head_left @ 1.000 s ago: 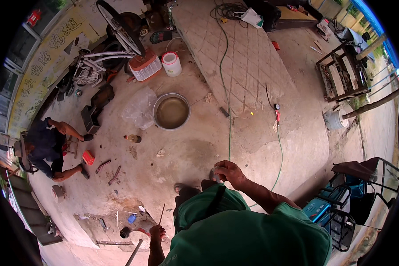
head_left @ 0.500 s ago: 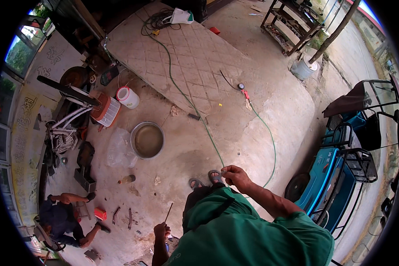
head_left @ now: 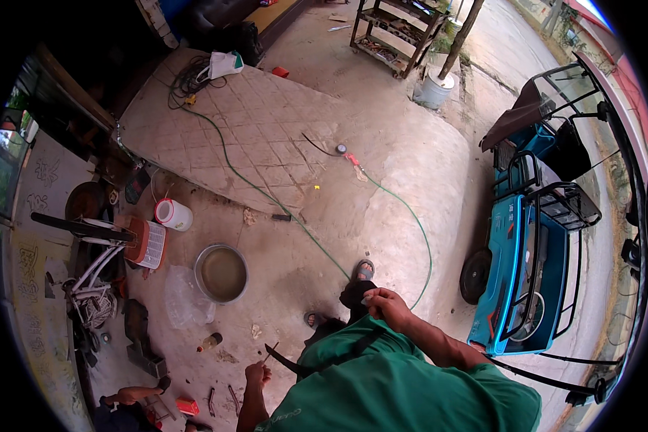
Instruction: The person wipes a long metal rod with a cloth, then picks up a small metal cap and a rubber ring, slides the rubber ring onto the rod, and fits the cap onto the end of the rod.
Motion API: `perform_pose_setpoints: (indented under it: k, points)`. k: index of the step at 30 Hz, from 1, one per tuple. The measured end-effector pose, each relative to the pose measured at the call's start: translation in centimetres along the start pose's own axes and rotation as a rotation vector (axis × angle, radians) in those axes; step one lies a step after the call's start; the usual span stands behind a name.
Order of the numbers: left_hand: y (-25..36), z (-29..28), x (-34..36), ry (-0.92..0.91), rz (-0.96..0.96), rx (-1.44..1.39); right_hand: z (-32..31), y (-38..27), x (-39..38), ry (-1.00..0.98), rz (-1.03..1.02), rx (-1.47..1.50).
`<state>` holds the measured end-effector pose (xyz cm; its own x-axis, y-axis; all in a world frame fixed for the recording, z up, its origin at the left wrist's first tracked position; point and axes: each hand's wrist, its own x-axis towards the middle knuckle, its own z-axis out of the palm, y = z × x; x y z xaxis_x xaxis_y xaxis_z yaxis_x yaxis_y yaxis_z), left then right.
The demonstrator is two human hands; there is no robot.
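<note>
My left hand [head_left: 257,374], low in the picture, is closed on a thin rod [head_left: 269,355] that points up. My right hand [head_left: 389,307], in front of my body, is closed on something small and greyish that I cannot make out. Beyond my sandalled feet lie a green hose [head_left: 424,237] and a red inflator [head_left: 352,160] with a round gauge. A metal basin [head_left: 244,268] with murky liquid stands to the left front, beside a clear plastic bag [head_left: 186,304] and a bottle [head_left: 207,345].
A blue three-wheeled vehicle [head_left: 504,273] stands at right. At left are a white bicycle [head_left: 96,268], a white bucket [head_left: 181,222] and a seated person [head_left: 126,403], low down. A metal shelf cart [head_left: 387,54], a post [head_left: 459,39] and coiled cable [head_left: 187,75] are farther off.
My view has swung right, so the basin and seated person sit farther left and lower, and the vehicle shows more fully. My right foot has stepped forward. Both hands keep their grip.
</note>
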<state>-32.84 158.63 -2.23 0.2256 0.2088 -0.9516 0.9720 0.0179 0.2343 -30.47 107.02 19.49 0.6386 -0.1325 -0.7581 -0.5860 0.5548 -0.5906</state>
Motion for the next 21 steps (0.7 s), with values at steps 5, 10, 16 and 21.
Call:
perform_pose_setpoints:
  k: [5,10,16,21]
  points:
    - [8.2,4.3,-1.4,0.043,0.088,0.113,-2.7,-2.2,3.3,-0.025,0.007,0.109]
    - [13.5,9.4,-2.2,0.055,0.058,0.097,-4.7,-9.9,8.1,-0.09,-0.015,0.136]
    - [19.1,16.9,-4.6,-0.019,0.011,-0.114,-9.8,-21.2,14.1,-0.061,-0.101,0.15]
    - [26.4,24.6,-9.9,-0.087,-0.007,-0.009,-14.0,-29.2,17.7,-0.023,-0.155,0.24]
